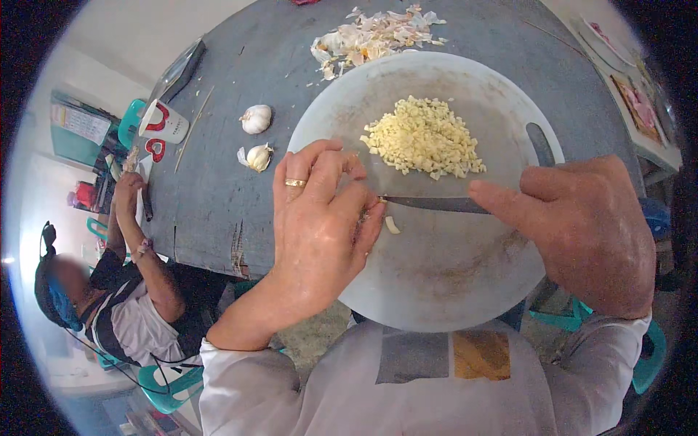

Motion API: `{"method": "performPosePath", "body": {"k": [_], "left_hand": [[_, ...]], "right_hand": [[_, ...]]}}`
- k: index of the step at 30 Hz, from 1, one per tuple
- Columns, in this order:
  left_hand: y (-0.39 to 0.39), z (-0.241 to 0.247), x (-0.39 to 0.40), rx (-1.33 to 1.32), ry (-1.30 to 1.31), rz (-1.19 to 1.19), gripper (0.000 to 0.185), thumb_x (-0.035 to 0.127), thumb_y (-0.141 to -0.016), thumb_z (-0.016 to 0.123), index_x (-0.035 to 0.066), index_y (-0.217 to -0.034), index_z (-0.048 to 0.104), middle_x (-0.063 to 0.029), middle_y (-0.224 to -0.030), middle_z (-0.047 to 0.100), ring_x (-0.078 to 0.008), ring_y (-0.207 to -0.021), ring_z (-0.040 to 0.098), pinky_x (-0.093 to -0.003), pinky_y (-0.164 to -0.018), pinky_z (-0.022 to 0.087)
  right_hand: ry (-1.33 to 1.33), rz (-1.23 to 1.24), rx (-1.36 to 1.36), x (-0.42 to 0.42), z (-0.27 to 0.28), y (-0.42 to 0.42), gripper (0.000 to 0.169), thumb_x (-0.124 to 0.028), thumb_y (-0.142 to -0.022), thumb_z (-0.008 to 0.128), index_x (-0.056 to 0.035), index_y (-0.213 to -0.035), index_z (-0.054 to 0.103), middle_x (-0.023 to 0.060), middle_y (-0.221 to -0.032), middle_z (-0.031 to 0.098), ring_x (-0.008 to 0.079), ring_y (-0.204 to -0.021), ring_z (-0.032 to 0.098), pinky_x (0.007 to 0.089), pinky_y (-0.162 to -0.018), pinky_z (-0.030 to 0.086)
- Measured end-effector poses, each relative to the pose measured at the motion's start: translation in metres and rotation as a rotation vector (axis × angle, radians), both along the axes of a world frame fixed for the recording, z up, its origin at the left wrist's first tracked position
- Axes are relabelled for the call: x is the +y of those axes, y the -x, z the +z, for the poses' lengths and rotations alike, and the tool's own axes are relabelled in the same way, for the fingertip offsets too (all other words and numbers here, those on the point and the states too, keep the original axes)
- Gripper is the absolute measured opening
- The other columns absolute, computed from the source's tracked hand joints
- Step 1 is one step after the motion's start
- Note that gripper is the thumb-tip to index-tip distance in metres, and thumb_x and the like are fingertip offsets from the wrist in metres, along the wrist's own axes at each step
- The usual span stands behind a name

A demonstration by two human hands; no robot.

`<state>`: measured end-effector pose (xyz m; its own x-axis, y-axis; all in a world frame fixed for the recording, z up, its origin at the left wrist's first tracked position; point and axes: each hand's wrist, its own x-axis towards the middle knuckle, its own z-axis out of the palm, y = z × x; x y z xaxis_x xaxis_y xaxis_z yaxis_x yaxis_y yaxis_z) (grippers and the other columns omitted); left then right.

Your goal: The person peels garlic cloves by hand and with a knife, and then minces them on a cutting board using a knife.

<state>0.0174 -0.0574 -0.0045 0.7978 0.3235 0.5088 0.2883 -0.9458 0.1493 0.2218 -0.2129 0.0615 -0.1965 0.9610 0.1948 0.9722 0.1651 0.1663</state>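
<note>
My right hand (pixel 578 229) grips a knife, its index finger stretched along the dark blade (pixel 436 204). The blade lies low over a round white cutting board (pixel 436 294), its tip at the fingertips of my left hand (pixel 322 223). Those fingers are pinched around a small garlic piece (pixel 382 200), mostly hidden by them. A ring is on one finger. Just below the blade lies a loose sliver of garlic (pixel 392 225). Beyond the knife, a heap of finely chopped garlic (pixel 422 136) rests on the board.
Garlic skins (pixel 376 38) are piled behind the board on the grey table (pixel 218 218). Left of it sit a whole garlic bulb (pixel 256 119) and a partly peeled bulb (pixel 258 157). A paper cup (pixel 163 122) stands farther left. Another person (pixel 142 305) works at the table's left edge.
</note>
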Motion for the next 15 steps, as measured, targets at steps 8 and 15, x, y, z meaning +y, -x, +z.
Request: {"method": "performPosePath", "body": {"k": [8,15], "left_hand": [[-0.002,-0.007,0.002,-0.051,0.046,-0.026,0.017,0.003,-0.064,0.077,0.005,-0.073,0.063,-0.0099,-0.100,0.057,-0.0326,-0.108,0.053,-0.0458,-0.090,0.040],[0.006,-0.006,0.002,-0.032,0.092,-0.006,0.015,0.003,-0.067,0.076,0.005,-0.074,0.063,-0.0093,-0.101,0.058,-0.0320,-0.109,0.052,-0.0456,-0.092,0.039]], "right_hand": [[0.111,0.013,-0.086,-0.004,-0.002,0.019,0.041,-0.016,-0.075,0.063,-0.0052,-0.115,0.067,0.0041,-0.070,0.055,0.0192,-0.058,0.060,0.0359,-0.047,0.046],[0.071,-0.015,-0.097,-0.012,-0.005,0.025,0.041,-0.015,-0.076,0.064,-0.0062,-0.115,0.068,0.0031,-0.070,0.056,0.0181,-0.058,0.061,0.0351,-0.047,0.047]]}}
